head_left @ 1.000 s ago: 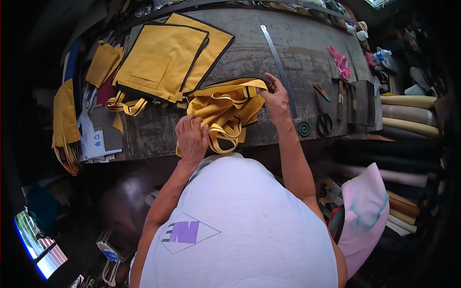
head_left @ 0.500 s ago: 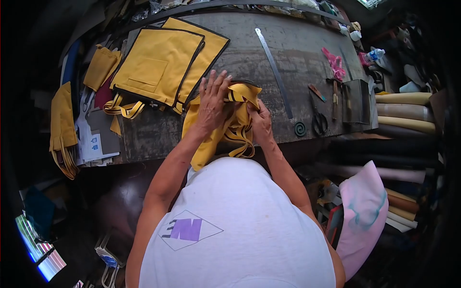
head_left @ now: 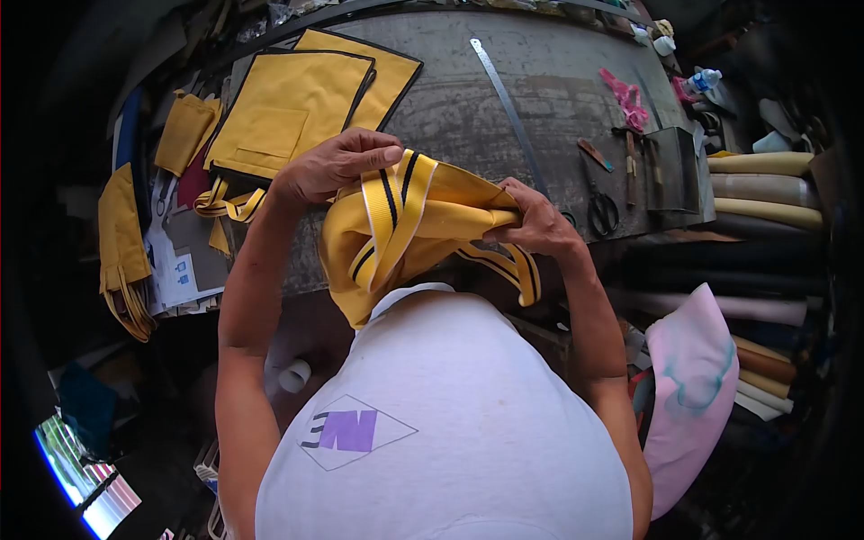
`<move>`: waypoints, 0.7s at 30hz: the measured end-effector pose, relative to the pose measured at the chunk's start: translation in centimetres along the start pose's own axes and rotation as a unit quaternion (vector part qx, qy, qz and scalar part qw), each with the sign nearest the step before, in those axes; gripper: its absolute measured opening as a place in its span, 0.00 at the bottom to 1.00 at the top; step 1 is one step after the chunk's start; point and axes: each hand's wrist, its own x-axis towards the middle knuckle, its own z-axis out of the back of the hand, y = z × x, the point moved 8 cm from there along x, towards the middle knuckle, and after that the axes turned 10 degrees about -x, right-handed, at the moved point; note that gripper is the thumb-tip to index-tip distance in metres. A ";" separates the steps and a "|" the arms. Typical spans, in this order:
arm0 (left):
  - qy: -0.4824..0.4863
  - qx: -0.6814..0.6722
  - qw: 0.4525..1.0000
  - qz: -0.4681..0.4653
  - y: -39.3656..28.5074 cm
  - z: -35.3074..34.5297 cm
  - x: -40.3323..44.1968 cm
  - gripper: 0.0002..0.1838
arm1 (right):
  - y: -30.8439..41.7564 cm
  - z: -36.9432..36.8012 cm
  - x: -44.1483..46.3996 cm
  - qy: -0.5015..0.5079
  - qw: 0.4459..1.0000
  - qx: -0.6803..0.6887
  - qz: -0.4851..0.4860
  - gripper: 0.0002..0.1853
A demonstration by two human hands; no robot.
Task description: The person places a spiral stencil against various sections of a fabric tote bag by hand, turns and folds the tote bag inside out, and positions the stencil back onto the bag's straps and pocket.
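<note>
A yellow fabric bag (head_left: 351, 256) with black-and-white striped strap handles hangs between my hands, over the table's front edge and close against the shirt. My left hand (head_left: 337, 164) pinches its upper left edge beside one strap (head_left: 389, 211). On the other side my right hand (head_left: 537, 219) grips the bag's top edge, fingers closed over the cloth. A second strap loop (head_left: 517, 274) dangles below the right hand. Just beyond my left hand, flat yellow bag panels (head_left: 292, 103) with black edging lie stacked, the front one bearing a pocket.
On the dark worktable (head_left: 441, 99) lie a metal ruler (head_left: 504, 99), scissors (head_left: 601, 211), a hammer (head_left: 630, 153) and pink ribbon (head_left: 625, 97). A metal box (head_left: 673, 175) stands at right, near fabric rolls (head_left: 765, 189). Folded yellow pieces (head_left: 121, 225) hang at left.
My hands have moved apart, spreading the bunched yellow bag wider. The left hand has gone from spread fingers over the cloth to pinching its edge; the right has shifted rightward.
</note>
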 end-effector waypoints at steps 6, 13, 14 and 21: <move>-0.359 0.491 0.770 -0.193 0.8 4.0 -0.9 0.38 | -6.2 -4.3 2.8 -0.110 0.950 0.286 -0.055 0.15; -0.323 0.612 0.691 -0.207 5.6 -0.4 1.5 0.51 | -1.6 -5.3 6.2 0.024 0.912 0.406 -0.058 0.25; -0.366 0.604 0.677 -0.206 5.9 1.3 1.4 0.40 | -0.7 -5.3 6.1 0.027 0.940 0.336 -0.052 0.27; -0.412 0.564 0.700 -0.146 2.1 -0.2 -1.1 0.19 | -2.0 -3.4 6.4 -0.141 0.944 -0.245 -0.168 0.19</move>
